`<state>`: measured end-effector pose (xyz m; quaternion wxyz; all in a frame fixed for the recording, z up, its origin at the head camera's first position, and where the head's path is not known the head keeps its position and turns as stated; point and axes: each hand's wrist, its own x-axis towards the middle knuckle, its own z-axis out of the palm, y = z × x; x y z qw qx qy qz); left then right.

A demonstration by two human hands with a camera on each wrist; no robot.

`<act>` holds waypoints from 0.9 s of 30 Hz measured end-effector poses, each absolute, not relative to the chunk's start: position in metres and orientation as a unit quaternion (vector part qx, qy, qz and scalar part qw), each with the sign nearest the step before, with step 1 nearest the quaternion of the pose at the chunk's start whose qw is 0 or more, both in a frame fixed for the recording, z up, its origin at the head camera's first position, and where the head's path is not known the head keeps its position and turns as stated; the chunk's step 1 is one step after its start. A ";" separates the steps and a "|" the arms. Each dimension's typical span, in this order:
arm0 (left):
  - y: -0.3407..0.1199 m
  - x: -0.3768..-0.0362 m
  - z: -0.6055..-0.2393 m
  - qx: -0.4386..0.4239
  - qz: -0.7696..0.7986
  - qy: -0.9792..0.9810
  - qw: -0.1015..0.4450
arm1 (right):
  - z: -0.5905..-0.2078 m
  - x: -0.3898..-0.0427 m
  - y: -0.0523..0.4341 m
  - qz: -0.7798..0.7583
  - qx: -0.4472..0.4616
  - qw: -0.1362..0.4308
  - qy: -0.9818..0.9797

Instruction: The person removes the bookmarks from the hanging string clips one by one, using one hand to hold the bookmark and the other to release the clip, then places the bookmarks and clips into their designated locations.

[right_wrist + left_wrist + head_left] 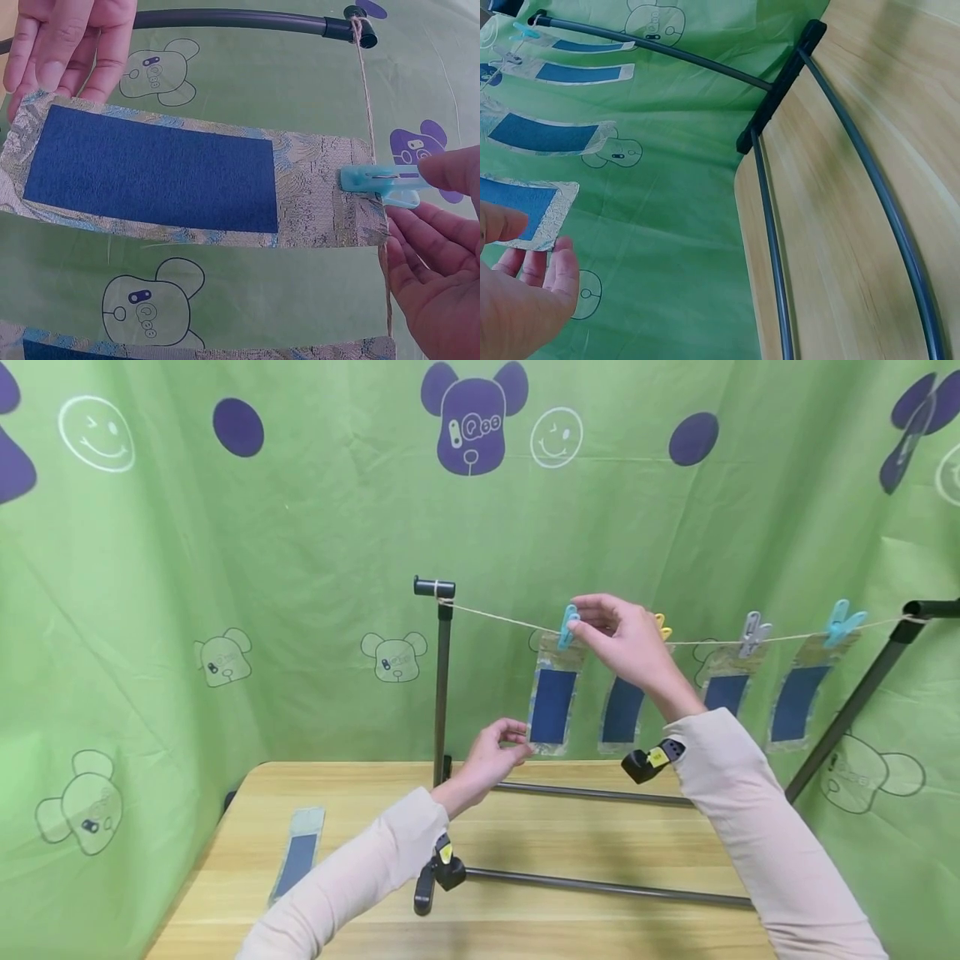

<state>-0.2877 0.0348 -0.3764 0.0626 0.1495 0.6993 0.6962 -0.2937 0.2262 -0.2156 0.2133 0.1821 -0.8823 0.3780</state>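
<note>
green backdrop, pegged cloth strip [552, 704] between both hands' fingers [517, 732]

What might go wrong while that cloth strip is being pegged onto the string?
The right hand pinches the blue peg, which bites only the strip's top edge at the string; a loose grip could let the strip drop. The left hand holds the strip's bottom corner, so a tug might pull it free. Pulling the string could also shake the neighbouring strip.
</note>
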 end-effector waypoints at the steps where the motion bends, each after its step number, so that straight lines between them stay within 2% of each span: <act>1: 0.035 -0.288 -0.376 0.150 0.696 0.699 0.063 | -0.216 -0.294 0.226 0.378 0.181 0.215 -0.882; 27: 0.031 -0.285 -0.375 0.156 0.704 0.690 0.064 | -0.211 -0.292 0.221 0.376 0.173 0.239 -0.878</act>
